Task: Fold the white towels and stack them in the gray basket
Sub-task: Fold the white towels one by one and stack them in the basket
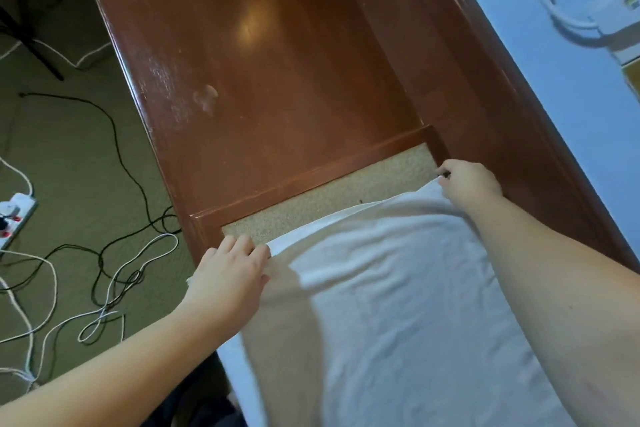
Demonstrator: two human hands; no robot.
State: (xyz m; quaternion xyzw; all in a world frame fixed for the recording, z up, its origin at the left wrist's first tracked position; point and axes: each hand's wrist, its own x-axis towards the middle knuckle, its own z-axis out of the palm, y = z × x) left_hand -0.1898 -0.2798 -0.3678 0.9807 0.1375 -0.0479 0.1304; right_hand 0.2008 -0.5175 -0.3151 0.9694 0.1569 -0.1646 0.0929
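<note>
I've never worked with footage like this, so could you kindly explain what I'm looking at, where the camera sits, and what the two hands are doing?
There is no machine here: a person does the job with bare hands. The single picture comes from a camera worn on the person's head, looking forward and down along both forearms. A white towel lies spread over a speckled beige panel set into a brown wooden desk. The right hand pinches the towel's far right corner. The left hand rests at the far left corner with fingers fairly straight; whether it actually grips the cloth is hard to tell. On the green carpet to the left lie tangled cables and a power strip. No basket is in view.
</note>
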